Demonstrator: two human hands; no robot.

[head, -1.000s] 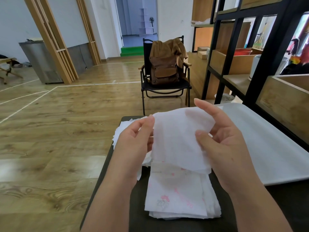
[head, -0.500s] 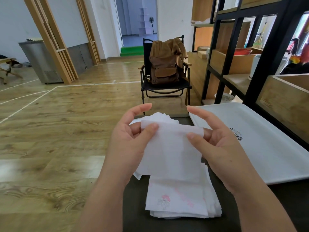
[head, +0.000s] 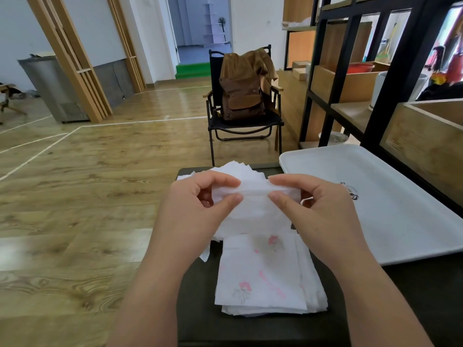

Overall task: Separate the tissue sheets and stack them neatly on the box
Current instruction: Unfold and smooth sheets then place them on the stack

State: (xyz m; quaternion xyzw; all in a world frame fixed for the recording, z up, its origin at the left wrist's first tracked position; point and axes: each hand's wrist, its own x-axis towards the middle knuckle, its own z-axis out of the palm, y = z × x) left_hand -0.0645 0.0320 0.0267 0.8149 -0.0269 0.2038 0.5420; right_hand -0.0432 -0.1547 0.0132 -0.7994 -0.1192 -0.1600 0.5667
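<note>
In the middle of the frame, above the dark table (head: pixel 195 291), the left hand (head: pixel 198 209) is pinching the top edge of a white tissue sheet (head: pixel 253 211) between thumb and forefinger. The sheet is hanging loosely from that edge, its lower part draping onto the stack of tissues (head: pixel 265 276) lying below it in the lower centre, where faint pink flower prints are showing. Behind the hands, a fanned pile of more tissues (head: pixel 238 169) is sitting at the far end of the table. To the right, the right hand (head: pixel 318 209) is pinching the same top edge in the same way, close beside the left. Further right, a white tray (head: pixel 390 196) is resting on the table, well apart from the sheet.

The tissue is looking very light, thin and limp, likely to tear or cling to its neighbours, so gentle fingertip pinches at the corners seem the safest hold. I cannot tell which thing here is the box.
</note>
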